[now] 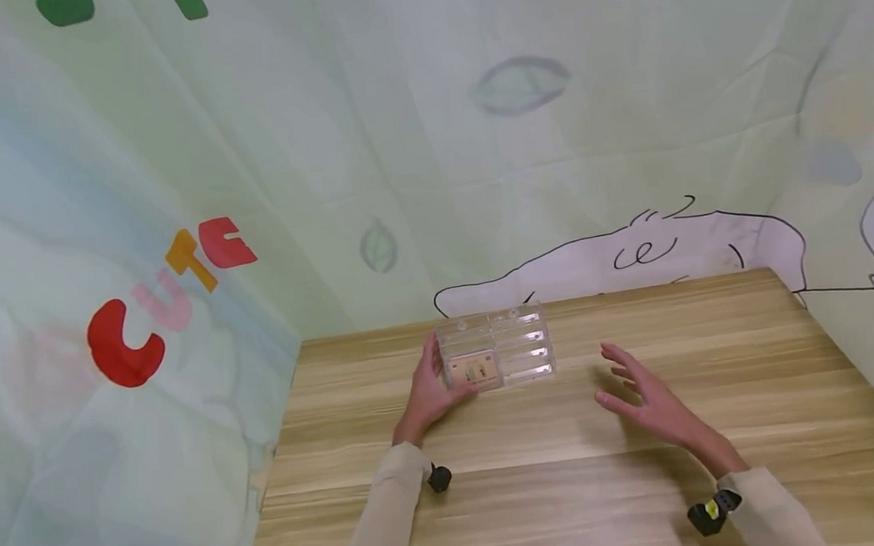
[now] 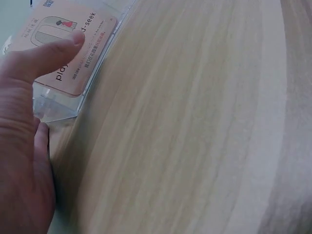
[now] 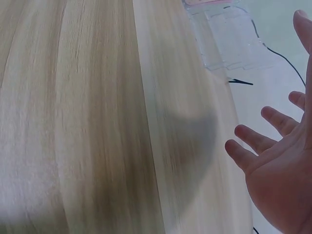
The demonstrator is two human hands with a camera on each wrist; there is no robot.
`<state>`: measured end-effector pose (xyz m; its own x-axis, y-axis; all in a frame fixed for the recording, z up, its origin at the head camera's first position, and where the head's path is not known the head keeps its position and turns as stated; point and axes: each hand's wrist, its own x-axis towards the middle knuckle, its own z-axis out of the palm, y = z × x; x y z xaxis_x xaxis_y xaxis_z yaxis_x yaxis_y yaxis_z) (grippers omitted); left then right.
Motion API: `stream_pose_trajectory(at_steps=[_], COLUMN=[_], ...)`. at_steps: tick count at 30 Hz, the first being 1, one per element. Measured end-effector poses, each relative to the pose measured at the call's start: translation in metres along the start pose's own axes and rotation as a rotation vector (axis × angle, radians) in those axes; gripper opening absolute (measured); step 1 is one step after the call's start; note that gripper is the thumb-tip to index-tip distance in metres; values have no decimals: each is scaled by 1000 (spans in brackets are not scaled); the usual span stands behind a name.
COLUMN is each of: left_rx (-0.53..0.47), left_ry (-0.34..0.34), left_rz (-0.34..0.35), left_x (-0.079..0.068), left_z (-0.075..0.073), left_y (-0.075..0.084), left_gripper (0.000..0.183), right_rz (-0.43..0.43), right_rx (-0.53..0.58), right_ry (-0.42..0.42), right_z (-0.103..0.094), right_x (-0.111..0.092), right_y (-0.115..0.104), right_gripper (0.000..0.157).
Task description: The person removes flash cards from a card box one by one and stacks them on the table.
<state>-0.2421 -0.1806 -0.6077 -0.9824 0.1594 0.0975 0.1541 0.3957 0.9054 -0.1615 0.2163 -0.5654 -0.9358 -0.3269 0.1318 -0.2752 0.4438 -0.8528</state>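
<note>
Toward the back of the table is a clear plastic card rack with two side-by-side columns of tiers. A pink printed card sits in its lower left compartment; "play" and "d-seek" can be read on the card in the left wrist view. My left hand grips the rack's left side, thumb across the front over the card, the other fingers along the side and partly hidden. To the right of the rack, apart from it, my right hand hovers above the table with fingers spread, holding nothing.
The wood-grain table meets a printed cloth backdrop at its back and side edges. Colourful letters show on the left cloth. Each wrist wears a small black camera, one at the left cuff.
</note>
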Motion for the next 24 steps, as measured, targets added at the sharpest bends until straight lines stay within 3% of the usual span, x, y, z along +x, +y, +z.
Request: stream_pose_trajectory(at_steps=[13, 24], left_rx=[50, 63], left_ry=[-30, -53], left_rz=[12, 31], left_x=[5, 5], left_z=[-3, -3], left_y=[0, -3], left_gripper=[137, 134], right_rz=[-2, -70], right_rx=[18, 74], right_ry=[-12, -17], right_z=[14, 37], right_x=[12, 55], right_y=[5, -20], right_gripper=[73, 60])
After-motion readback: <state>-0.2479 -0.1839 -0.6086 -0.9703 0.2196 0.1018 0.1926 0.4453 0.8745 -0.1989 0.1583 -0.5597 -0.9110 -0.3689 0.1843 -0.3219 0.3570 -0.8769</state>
